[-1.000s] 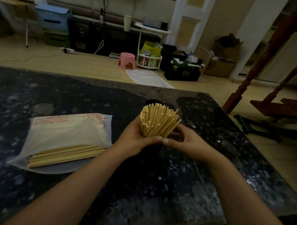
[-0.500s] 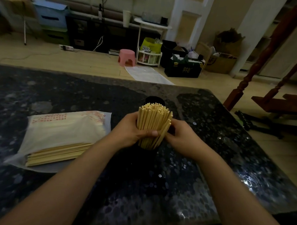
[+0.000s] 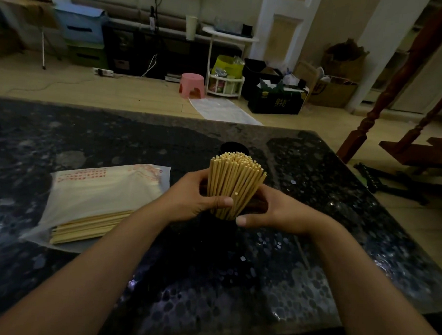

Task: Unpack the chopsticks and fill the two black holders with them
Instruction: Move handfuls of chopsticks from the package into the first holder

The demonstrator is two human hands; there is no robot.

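The bundle of chopsticks (image 3: pixel 233 185) stands upright near the middle of the dark worktop (image 3: pixel 327 197), its lower ends in a black holder (image 3: pixel 225 224) that is hard to make out. The left hand (image 3: pixel 196 196) is wrapped around the bundle low down; the right hand (image 3: pixel 276 210) cups the other side, fingers curled, thumb out. A second holder (image 3: pixel 234 147) stands just behind. More sticks lie in the plastic bag (image 3: pixel 99 200) to the left. These look light, stiff and smooth, likely to fan and slide, so they are best gripped around the middle.
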